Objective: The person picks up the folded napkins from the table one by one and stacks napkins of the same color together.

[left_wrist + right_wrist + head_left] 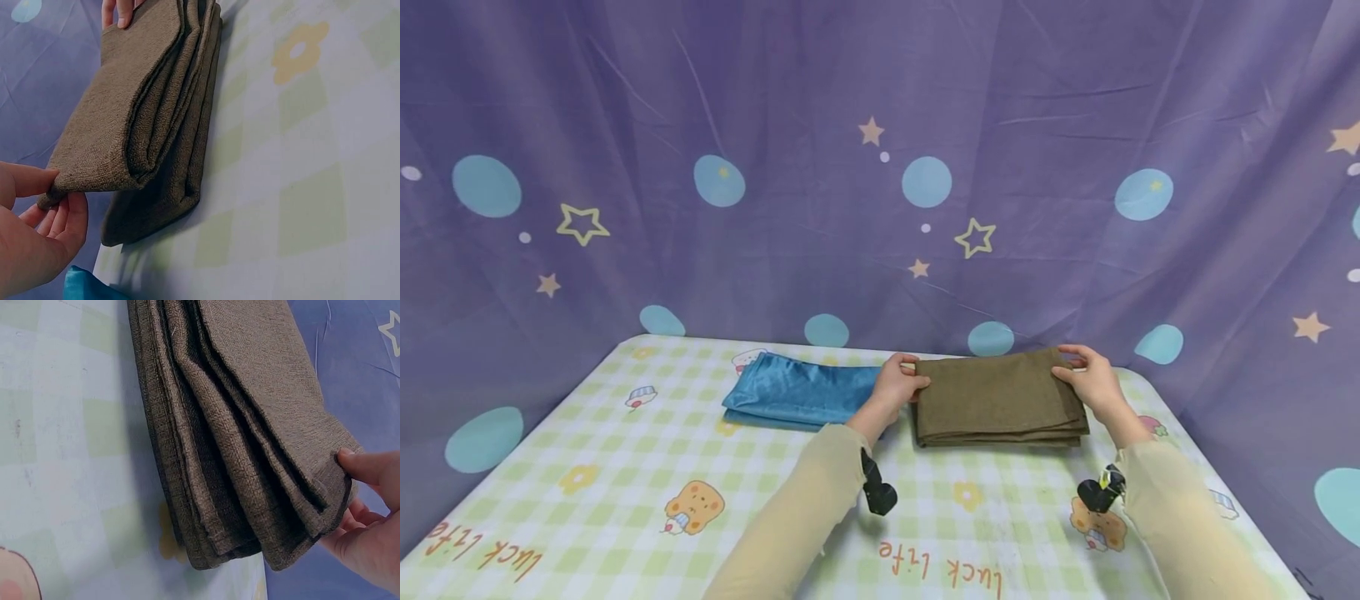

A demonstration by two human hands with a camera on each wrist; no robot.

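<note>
A folded brown cloth [996, 400], several layers thick, lies toward the right back of the table. My left hand [900, 383] pinches its far left corner between thumb and fingers. At the far right corner my right hand [1092, 382] pinches the cloth in the same way. The left wrist view shows the upper layers of the brown cloth [119, 112] raised apart from the lower ones at the left end. In the right wrist view, the thumb of my right hand [375, 531] presses on top of the corner, and the layered edges face the camera.
A folded shiny blue cloth [805, 392] lies to the left, partly behind my left hand and forearm. The table [625, 450] has a green-and-white checked cover with printed cartoons. A purple curtain [820, 250] with stars and dots hangs behind and beside it.
</note>
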